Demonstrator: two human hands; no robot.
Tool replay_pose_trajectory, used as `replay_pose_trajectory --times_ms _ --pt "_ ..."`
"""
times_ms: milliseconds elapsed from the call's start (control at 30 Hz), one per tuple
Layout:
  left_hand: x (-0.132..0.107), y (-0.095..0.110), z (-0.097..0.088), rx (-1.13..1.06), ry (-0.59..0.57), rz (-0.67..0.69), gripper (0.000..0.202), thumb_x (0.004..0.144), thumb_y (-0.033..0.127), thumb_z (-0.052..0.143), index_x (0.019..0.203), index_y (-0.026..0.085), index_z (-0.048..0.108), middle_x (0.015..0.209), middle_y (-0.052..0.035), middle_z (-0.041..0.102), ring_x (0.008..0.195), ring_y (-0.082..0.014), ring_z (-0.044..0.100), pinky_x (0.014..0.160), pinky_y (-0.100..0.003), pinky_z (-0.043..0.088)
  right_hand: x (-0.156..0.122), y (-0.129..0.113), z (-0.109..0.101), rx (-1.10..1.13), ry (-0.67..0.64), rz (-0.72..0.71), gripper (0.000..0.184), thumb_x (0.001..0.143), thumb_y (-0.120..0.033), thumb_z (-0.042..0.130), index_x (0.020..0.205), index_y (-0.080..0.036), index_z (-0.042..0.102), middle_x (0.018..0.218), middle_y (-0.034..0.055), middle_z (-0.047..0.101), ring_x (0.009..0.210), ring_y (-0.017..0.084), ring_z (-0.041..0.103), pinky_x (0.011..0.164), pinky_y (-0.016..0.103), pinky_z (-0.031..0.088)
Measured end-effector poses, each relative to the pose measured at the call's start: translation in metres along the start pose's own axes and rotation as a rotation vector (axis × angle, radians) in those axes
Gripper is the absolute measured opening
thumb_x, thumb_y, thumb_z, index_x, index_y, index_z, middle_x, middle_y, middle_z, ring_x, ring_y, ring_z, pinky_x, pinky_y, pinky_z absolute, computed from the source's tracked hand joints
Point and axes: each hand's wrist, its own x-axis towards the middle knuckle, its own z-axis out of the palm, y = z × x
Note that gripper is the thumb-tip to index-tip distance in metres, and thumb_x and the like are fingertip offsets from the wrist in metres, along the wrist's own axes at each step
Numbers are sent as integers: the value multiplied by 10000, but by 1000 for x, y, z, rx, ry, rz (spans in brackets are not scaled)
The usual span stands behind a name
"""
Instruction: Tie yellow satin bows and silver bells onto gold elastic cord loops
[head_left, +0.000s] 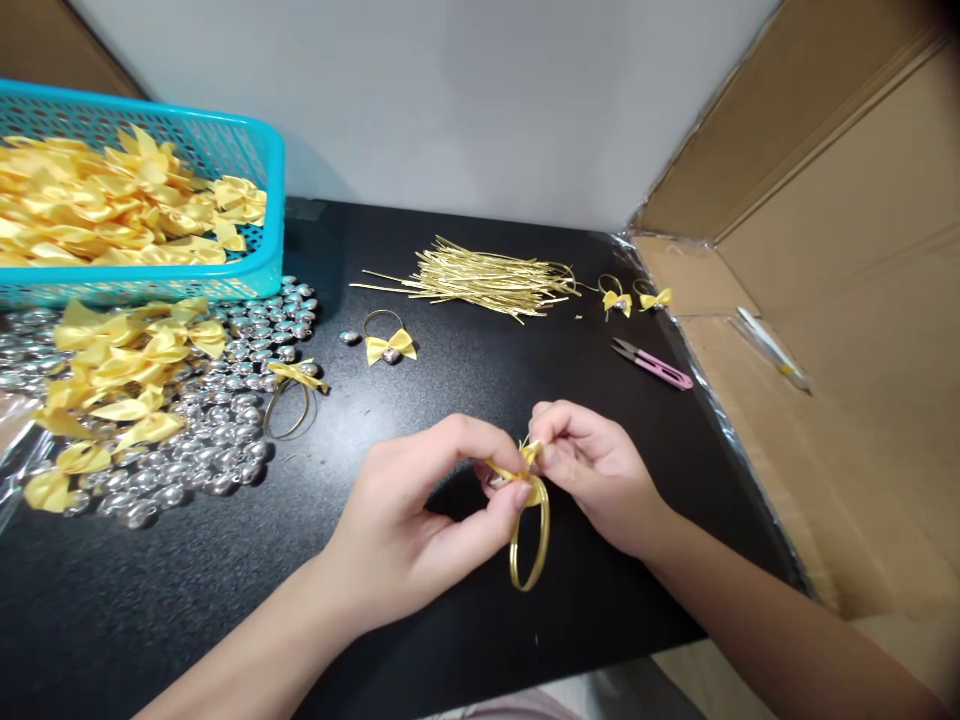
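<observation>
Above the black table (450, 640), the left hand (420, 515) and the right hand (592, 470) both pinch closed on a yellow bow (517, 468). The fingertips hide most of its middle. A gold loop (531, 550) hangs from it in plain view. The blue basket (274, 200) of bows and the silver beads (225, 440) are cut off at the left edge. Pink snips (652, 365) lie farther back.

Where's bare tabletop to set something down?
Bare black tabletop: front-left, between silver bead heap and left hand; mid-table, below gold wire bundle, left of pink snips. Crowded: far left, turquoise plastic basket, loose yellow satin bows, beads.
</observation>
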Motion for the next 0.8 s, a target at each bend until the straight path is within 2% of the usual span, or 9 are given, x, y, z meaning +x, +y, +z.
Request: replay_pose_trajectory --times_ms 133,267,600,800 --pt "-1 -1 -1 15 13 11 233 783 31 664 924 207 607 782 -12 682 696 -127 657 663 -222 547 -2 -1 1 -77 41 -55 266 880 -431 642 780 -194 573 651 -39 427 568 92 346 513 217 300" --pt "-1 -1 -1 45 1 4 221 791 39 664 924 204 600 776 -2 675 688 -112 659 647 -196 535 -2 -1 0 -98 21 -102 214 896 -369 633 786 -194 580 685 -33 450 578 86 359 525 211 312" --pt "3 1 -1 79 13 21 202 780 48 680 902 188 600 750 14 676 652 -82 653 625 -153 527 0 5 -3 11 -32 -71 185 895 -342 649 793 -195 599 713 -29 461 604 82 374 544 201 314" --pt "3 2 -1 98 4 33 183 788 55 676 898 180 603 748 13 682 653 -76 648 623 -147 521 0 4 -3 -31 -5 -98 169 896 -320 645 790 -195 604 708 -31 474 590 76 379 536 194 320"
